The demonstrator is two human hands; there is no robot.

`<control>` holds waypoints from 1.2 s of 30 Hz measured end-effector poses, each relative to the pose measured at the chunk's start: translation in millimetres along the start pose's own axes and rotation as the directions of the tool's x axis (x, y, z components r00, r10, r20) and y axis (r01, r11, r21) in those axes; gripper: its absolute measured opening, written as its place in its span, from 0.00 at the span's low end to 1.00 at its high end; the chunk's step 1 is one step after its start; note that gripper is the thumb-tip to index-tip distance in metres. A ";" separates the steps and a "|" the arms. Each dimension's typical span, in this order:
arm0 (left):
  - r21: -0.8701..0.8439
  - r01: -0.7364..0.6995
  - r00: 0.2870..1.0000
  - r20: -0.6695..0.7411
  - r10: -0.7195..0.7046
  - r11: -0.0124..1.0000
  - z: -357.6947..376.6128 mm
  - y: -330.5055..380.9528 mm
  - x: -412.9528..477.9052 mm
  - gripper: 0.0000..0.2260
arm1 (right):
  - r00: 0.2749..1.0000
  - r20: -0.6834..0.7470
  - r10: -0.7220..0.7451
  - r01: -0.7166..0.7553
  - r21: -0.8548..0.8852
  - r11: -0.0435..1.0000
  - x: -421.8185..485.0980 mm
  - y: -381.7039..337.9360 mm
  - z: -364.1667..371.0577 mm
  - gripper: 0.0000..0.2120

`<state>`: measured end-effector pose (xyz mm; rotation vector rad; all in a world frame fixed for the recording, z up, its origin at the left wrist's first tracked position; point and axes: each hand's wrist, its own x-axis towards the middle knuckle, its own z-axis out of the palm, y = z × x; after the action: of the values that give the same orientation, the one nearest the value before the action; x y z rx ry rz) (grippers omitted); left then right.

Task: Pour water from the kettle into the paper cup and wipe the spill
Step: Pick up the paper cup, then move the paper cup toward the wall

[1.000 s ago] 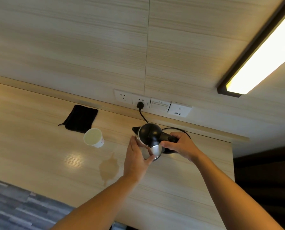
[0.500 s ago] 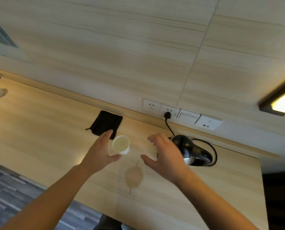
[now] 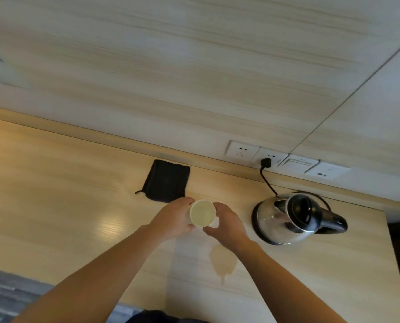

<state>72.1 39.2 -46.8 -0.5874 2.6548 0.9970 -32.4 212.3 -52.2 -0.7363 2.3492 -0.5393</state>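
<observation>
A white paper cup (image 3: 202, 213) with liquid inside stands upright on the wooden counter (image 3: 54, 187). My left hand (image 3: 174, 217) wraps its left side and my right hand (image 3: 227, 224) cups its right side, fingers curled around the wall. The steel kettle (image 3: 287, 217) with a black lid and handle rests on its base to the right, apart from both hands. A wet spill (image 3: 223, 262) darkens the counter just in front of the cup, partly under my right wrist. A black cloth (image 3: 166, 180) lies flat behind the cup near the wall.
The kettle's black cord (image 3: 267, 180) runs up to a plug in the row of wall sockets (image 3: 287, 160). The counter's right edge (image 3: 389, 252) drops off just past the kettle. Grey floor (image 3: 5, 297) shows below the front edge.
Both hands left the kettle, which now sits on its base, and moved left to close around the paper cup. The view has shifted left and down.
</observation>
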 end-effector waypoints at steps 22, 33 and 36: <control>-0.139 -0.125 0.992 -0.052 0.119 0.982 -36.2 15.1 82.1 0.31 | 0.991 -0.115 0.073 -0.051 0.184 0.982 59.6 -11.1 -45.8 0.31; -0.187 -0.147 0.987 -0.087 0.133 0.971 -34.4 6.8 118.7 0.33 | 0.989 -0.083 0.121 -0.099 0.232 0.968 103.7 -4.4 -50.9 0.34; -0.203 -0.151 0.987 -0.088 0.135 0.968 -31.8 5.7 120.2 0.32 | 0.988 -0.071 0.138 -0.118 0.240 0.964 104.9 -4.1 -51.2 0.34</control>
<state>-40.0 -12.2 -63.5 -0.4874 2.7078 1.3329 -133.5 154.1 -57.6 -0.4568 2.3392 -0.7898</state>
